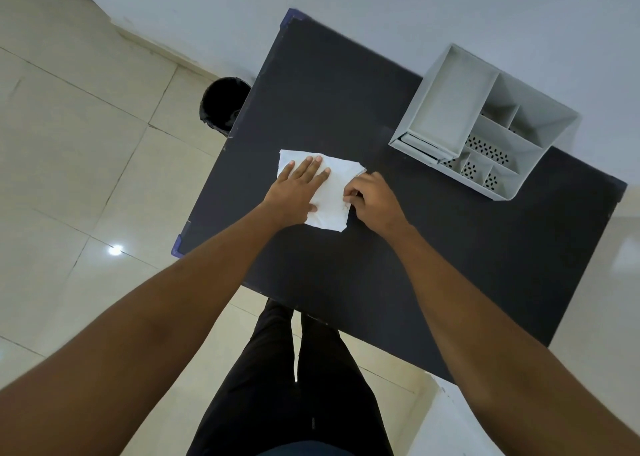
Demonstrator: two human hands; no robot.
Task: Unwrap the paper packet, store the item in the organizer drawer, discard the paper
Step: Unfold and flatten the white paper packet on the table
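A white sheet of paper [330, 197] lies spread flat near the middle of the black table [433, 258]. My left hand [297, 187] rests flat on its left half, fingers stretched out. My right hand [372, 197] is curled at the paper's right edge, fingertips pinched together there; whatever they pinch is hidden under the fingers. The grey desk organizer [485, 123] stands at the table's far right, and its drawer [420, 147] at the front left corner looks slightly pulled out.
A black waste bin [221, 105] stands on the tiled floor beside the table's far left edge. The wall runs behind the table. My legs in dark trousers stand at the near edge.
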